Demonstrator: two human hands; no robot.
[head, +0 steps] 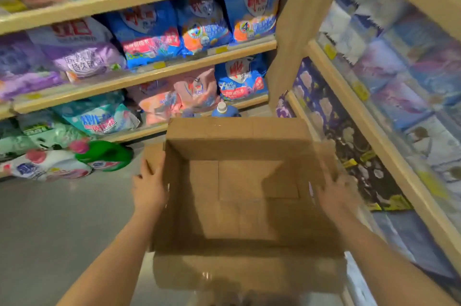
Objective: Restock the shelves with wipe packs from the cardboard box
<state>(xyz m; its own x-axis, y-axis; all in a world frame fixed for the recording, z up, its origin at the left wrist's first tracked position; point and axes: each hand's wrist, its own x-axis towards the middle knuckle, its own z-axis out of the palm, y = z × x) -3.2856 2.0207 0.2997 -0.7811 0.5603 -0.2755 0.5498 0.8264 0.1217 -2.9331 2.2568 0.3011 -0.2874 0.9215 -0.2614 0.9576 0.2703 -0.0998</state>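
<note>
Right hand motion-blurred, grip unclear; left hand flat, fingers straight, against open box side, box between the hands, inside bare.

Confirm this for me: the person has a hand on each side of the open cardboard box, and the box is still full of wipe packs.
Not quite. The head view shows the cardboard box is empty: only its bare brown bottom shows, no wipe packs inside. The rest holds: the box is open, with the left hand on its left side and the right hand on its right side.
</note>
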